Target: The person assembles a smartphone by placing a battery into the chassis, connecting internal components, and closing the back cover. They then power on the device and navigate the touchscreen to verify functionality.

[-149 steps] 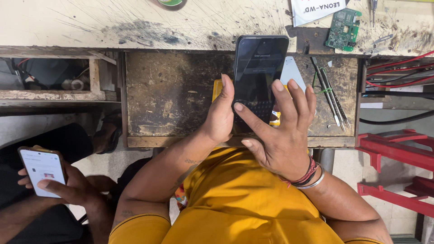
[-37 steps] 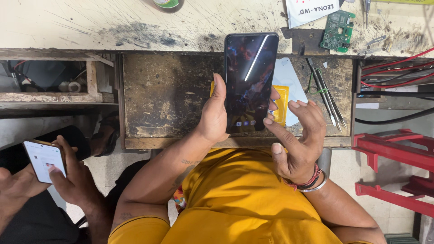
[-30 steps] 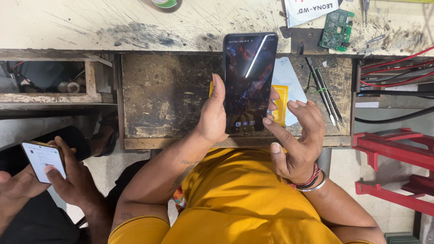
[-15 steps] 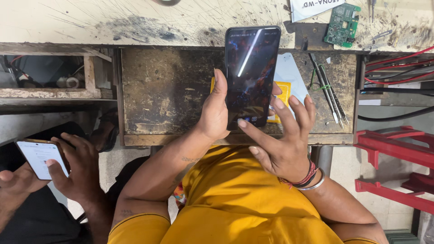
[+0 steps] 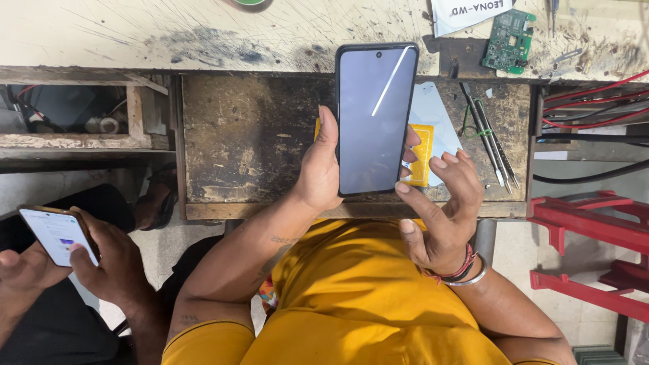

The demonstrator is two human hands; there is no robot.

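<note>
Smartphone (image 5: 375, 118) upright over the open wooden drawer (image 5: 250, 145), screen lit pale grey, clamped along its edge by the left hand (image 5: 321, 169). Right hand (image 5: 439, 213) holds nothing, fingers spread loose, thumb tip at the lower right corner.

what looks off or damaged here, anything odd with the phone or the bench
The phone in the left hand shows no crack; the white streak on its screen looks like glare. The right hand hovers beside it. Odd bits: a bare green circuit board lies loose on the scratched, stained benchtop.
</note>
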